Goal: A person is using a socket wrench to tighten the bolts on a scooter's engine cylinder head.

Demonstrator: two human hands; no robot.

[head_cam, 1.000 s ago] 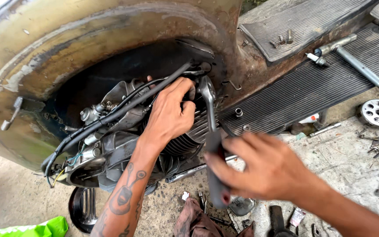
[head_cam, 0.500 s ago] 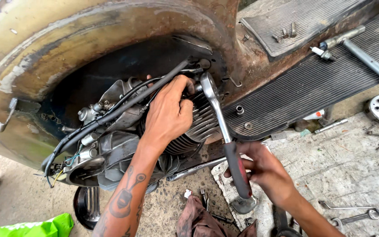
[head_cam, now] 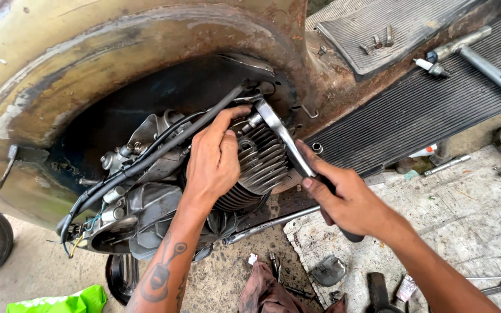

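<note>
The right hand (head_cam: pixel 349 200), lower a moment ago, has swung the ratchet handle (head_cam: pixel 288 145) up while clenched around it, its head apparently seated above the finned cylinder (head_cam: pixel 262 165) where the left hand (head_cam: pixel 215 159) presses, fingers flat, gripping nothing.

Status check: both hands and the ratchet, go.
Left hand flat on finned cylinder, fingertip by ratchet head. Right hand gripping ratchet handle. Black cable runs just left of the head.
</note>
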